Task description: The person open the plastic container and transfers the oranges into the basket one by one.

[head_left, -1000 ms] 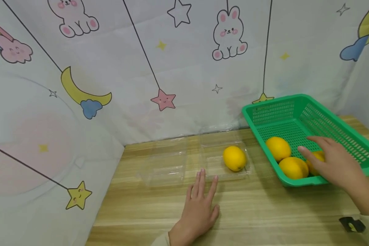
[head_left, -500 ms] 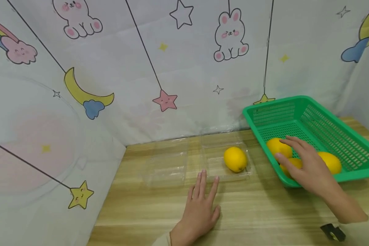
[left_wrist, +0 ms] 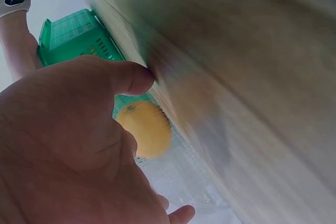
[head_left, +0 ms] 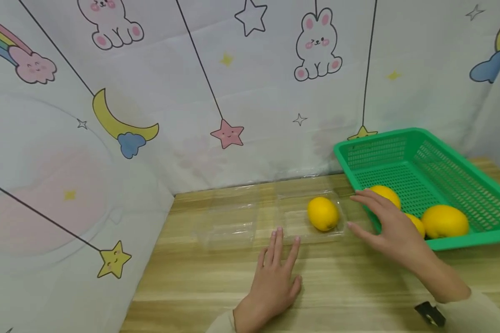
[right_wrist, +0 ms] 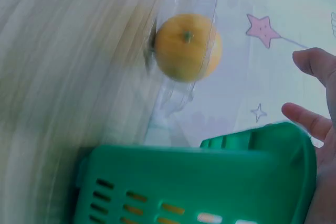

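Observation:
A round yellow-orange citrus fruit (head_left: 323, 213) sits in the right part of a clear plastic container (head_left: 291, 221). My left hand (head_left: 273, 282) rests on the table with fingers spread, its fingertips right at the container's near edge. In the left wrist view its thumb (left_wrist: 134, 78) comes down at the tabletop, with the fruit beyond. My right hand (head_left: 393, 229) hangs over the left rim of a green basket (head_left: 479, 173), thumb and fingers apart and holding nothing. Behind it lie several like fruits, among them one at the front (head_left: 445, 222); the hand partly hides two of them.
Left of the fruit's container lies another clear plastic container (head_left: 229, 224), hard to see against the wood. A white cloth (head_left: 258, 92) with cartoon prints hangs behind the wooden table (head_left: 183, 286). The basket takes up the right side.
My right hand has moved left across the fruits in the basket to its left rim, uncovering the front right fruit. My left hand and the fruit in the container have stayed put.

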`<control>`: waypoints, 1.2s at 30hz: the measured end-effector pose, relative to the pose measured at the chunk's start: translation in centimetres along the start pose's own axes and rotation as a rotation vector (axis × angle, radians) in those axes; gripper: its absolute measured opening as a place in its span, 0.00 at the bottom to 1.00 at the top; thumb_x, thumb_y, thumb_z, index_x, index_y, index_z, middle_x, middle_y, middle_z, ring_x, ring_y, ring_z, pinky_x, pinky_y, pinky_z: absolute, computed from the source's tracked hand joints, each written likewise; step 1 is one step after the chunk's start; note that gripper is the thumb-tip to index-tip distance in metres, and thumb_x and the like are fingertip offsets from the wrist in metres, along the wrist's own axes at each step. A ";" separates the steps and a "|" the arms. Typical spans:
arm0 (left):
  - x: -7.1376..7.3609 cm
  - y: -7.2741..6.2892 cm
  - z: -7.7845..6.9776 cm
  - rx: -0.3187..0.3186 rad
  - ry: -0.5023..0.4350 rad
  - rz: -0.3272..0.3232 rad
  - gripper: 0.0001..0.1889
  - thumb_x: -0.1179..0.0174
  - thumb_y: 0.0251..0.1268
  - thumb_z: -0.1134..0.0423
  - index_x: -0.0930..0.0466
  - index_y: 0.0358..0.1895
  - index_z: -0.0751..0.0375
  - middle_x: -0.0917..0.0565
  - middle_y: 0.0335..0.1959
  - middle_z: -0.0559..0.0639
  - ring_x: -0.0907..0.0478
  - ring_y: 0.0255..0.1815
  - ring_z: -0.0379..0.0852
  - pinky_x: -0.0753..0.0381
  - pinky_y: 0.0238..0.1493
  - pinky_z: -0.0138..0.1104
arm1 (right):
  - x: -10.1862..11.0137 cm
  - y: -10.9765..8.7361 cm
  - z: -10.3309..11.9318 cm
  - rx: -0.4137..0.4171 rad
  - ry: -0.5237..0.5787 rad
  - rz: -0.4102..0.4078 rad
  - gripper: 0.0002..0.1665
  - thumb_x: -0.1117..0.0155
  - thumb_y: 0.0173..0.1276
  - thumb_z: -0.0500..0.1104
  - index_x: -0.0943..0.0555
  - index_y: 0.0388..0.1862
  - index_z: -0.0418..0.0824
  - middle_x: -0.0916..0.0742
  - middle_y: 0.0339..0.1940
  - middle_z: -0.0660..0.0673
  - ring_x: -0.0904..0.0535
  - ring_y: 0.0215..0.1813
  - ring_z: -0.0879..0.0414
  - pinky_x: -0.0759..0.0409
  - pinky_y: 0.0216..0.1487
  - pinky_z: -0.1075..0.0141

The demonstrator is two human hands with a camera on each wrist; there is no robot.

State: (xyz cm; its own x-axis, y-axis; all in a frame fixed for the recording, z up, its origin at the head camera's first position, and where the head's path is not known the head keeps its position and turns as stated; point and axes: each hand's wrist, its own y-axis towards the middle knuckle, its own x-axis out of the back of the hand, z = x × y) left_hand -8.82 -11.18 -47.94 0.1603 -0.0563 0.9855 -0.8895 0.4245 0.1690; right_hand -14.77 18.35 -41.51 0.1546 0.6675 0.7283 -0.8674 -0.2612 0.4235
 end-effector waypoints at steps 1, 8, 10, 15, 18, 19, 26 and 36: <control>0.0 0.0 0.1 0.001 -0.006 0.001 0.45 0.41 0.76 0.45 0.53 0.88 0.48 0.55 0.87 0.69 0.51 0.87 0.62 0.30 0.73 0.58 | -0.3 0.1 0.2 0.010 0.000 0.004 0.37 0.22 0.67 0.50 0.23 0.72 0.41 0.24 0.76 0.33 0.32 0.75 0.29 0.29 0.62 0.27; 0.0 -0.1 0.1 -0.010 -0.003 0.000 0.45 0.41 0.76 0.46 0.53 0.88 0.49 0.57 0.87 0.69 0.50 0.87 0.63 0.29 0.73 0.58 | -1.4 0.7 1.7 0.046 -0.011 0.052 0.38 0.22 0.67 0.50 0.22 0.73 0.40 0.23 0.76 0.35 0.26 0.73 0.31 0.22 0.61 0.32; 0.0 -0.1 0.1 -0.013 -0.001 0.001 0.45 0.41 0.76 0.46 0.54 0.89 0.49 0.58 0.88 0.68 0.51 0.87 0.62 0.29 0.72 0.58 | -1.7 0.7 2.0 0.061 -0.040 0.088 0.39 0.22 0.67 0.51 0.22 0.73 0.40 0.23 0.76 0.35 0.23 0.71 0.31 0.19 0.58 0.35; -0.2 -0.1 0.1 -0.011 0.014 0.008 0.45 0.41 0.76 0.45 0.53 0.89 0.48 0.57 0.87 0.68 0.51 0.87 0.63 0.30 0.73 0.57 | -2.4 0.7 2.8 0.111 -0.116 0.140 0.38 0.22 0.68 0.52 0.21 0.73 0.42 0.21 0.76 0.36 0.18 0.66 0.34 0.16 0.56 0.40; -0.2 -0.1 0.1 -0.008 0.024 0.012 0.45 0.41 0.76 0.44 0.53 0.89 0.48 0.55 0.87 0.69 0.50 0.87 0.63 0.30 0.74 0.57 | -2.8 0.6 3.3 0.116 -0.119 0.164 0.37 0.24 0.69 0.53 0.21 0.74 0.43 0.22 0.76 0.37 0.19 0.68 0.35 0.16 0.57 0.40; -0.2 0.0 0.1 -0.007 0.022 0.014 0.45 0.41 0.76 0.44 0.54 0.89 0.48 0.55 0.87 0.69 0.51 0.87 0.63 0.30 0.74 0.57 | -2.9 0.6 3.4 0.118 -0.115 0.172 0.37 0.24 0.69 0.54 0.22 0.74 0.43 0.22 0.77 0.38 0.20 0.69 0.35 0.17 0.58 0.40; 0.1 0.0 0.0 0.002 -0.006 0.034 0.45 0.42 0.77 0.44 0.55 0.89 0.47 0.57 0.88 0.68 0.53 0.88 0.62 0.31 0.74 0.57 | -4.1 0.8 3.5 0.115 -0.080 0.182 0.38 0.24 0.70 0.52 0.23 0.75 0.41 0.24 0.78 0.36 0.23 0.72 0.32 0.22 0.64 0.35; 1.2 0.0 -0.2 0.015 0.001 0.079 0.43 0.42 0.78 0.45 0.52 0.88 0.49 0.55 0.87 0.68 0.52 0.88 0.61 0.31 0.75 0.56 | -5.2 1.9 3.2 0.122 -0.087 0.141 0.35 0.25 0.70 0.50 0.22 0.73 0.40 0.24 0.78 0.34 0.25 0.72 0.29 0.25 0.64 0.31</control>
State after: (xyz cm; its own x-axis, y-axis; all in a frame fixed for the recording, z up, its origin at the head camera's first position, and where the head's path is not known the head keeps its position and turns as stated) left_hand -8.50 -11.05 -46.75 0.0901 -0.0228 0.9957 -0.9058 0.4137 0.0914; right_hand -15.69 12.15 -42.84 0.0805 0.5574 0.8263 -0.8206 -0.4335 0.3724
